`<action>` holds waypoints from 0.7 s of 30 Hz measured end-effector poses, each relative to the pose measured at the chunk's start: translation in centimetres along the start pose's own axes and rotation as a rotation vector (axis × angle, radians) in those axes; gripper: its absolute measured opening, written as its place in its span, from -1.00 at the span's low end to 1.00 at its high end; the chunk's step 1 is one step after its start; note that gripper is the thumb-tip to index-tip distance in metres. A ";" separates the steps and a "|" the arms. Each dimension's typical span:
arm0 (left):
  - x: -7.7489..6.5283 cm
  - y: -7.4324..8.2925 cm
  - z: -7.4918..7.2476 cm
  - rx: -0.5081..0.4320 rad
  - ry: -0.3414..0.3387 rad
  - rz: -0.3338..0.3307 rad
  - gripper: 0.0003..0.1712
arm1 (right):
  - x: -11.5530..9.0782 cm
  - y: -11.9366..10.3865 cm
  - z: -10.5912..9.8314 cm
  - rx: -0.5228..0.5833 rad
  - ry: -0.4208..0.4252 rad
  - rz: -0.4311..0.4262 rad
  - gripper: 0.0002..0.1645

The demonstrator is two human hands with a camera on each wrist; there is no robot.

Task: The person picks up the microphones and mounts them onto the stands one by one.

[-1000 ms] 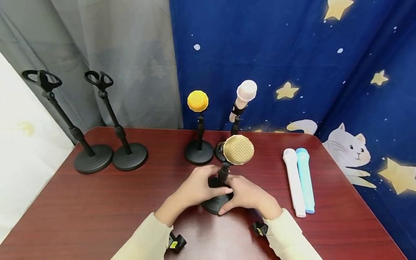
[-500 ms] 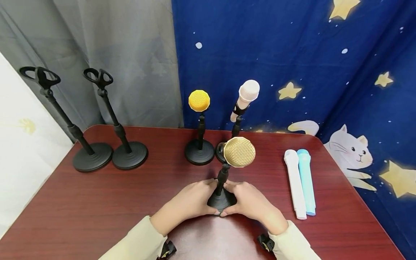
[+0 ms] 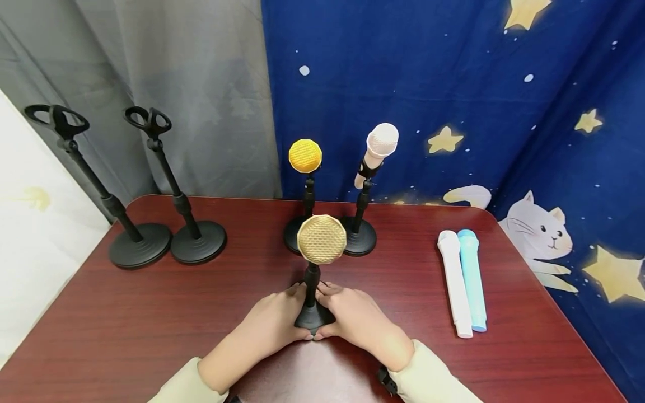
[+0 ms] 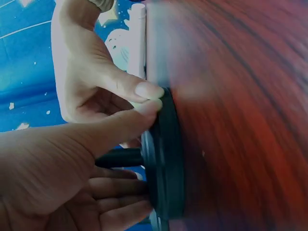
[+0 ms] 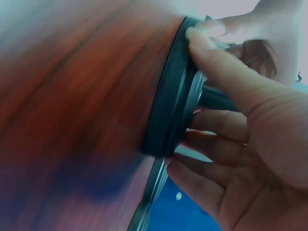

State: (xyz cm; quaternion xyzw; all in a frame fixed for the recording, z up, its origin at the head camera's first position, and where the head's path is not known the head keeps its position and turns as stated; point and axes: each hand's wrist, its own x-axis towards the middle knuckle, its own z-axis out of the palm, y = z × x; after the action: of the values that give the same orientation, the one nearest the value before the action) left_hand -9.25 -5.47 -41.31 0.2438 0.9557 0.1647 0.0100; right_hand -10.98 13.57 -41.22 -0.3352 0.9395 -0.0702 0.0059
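A gold-headed microphone stands upright on a black microphone stand near the middle of the table. Both hands grip the stand's round base from opposite sides. The left hand has its thumb at the near rim and its fingers round the left side. Mirroring it, the right hand holds the right side, and the two thumb tips nearly meet. In the left wrist view the black base is edge-on at the table surface; whether it fully touches cannot be told. The right wrist view shows fingers curled about the same base.
Behind stand a stand with a yellow microphone and one with a white microphone. Two bare stands are at the back left. A white microphone and a blue microphone lie on the right of the table.
Both hands have moved the gold microphone's stand left and slightly toward the person. It now stands in front of the yellow one's base, and the white microphone's stand base shows more.
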 end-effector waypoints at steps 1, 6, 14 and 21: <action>-0.2 -0.1 -0.1 0.007 0.007 -0.017 -0.05 | 0.3 -0.4 0.0 -0.022 0.003 -0.010 -0.12; -1.0 -0.7 -0.6 0.034 0.046 -0.094 -0.13 | 1.9 -1.7 0.1 -0.066 -0.015 -0.028 -0.11; -1.3 -2.0 -1.1 0.083 0.065 -0.126 -0.24 | 4.2 -3.0 0.1 -0.175 -0.068 -0.042 -0.13; -0.3 -4.4 -2.0 0.109 0.063 -0.107 -0.26 | 6.6 -3.1 0.2 -0.161 -0.012 -0.066 -0.30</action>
State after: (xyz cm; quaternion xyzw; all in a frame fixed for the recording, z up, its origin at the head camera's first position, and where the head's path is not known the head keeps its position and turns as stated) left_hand -11.21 -9.90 -40.80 0.1873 0.9747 0.1193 -0.0244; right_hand -14.12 7.04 -40.74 -0.3657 0.9305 0.0075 -0.0178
